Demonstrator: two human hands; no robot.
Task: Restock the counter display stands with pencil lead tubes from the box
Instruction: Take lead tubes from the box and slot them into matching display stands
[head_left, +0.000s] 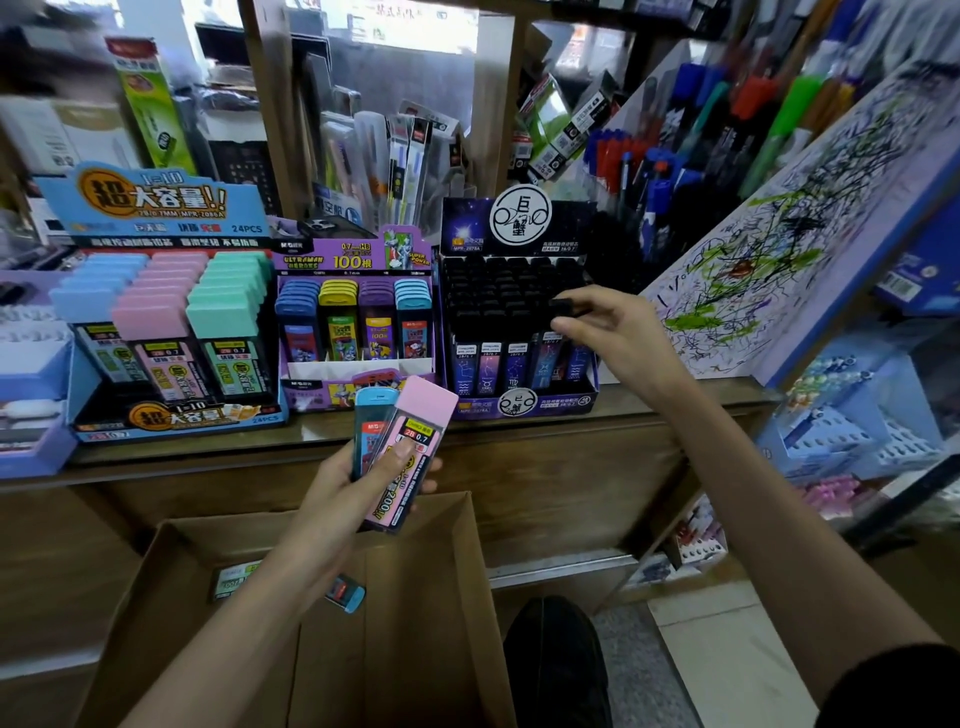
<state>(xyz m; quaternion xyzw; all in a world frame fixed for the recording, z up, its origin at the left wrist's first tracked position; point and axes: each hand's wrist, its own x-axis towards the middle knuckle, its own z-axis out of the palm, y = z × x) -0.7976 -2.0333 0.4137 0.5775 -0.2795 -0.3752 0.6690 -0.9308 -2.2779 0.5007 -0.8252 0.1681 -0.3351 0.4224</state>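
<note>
Black tube (563, 307) meets black stand (470, 411)
Right hand (623, 338) pinches it, two o'clock; left hand (340, 486) grips spare tubes (415, 441).

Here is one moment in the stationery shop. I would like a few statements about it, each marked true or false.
1. The left hand holds a pink-capped tube and a blue-capped tube. True.
2. The right hand lies flat on the counter. False: it pinches a black-capped tube at the black display stand.
3. The cardboard box is empty. False: loose tubes lie in it.
4. The purple display stand stands between the light blue display stand and the black one. True.
</note>
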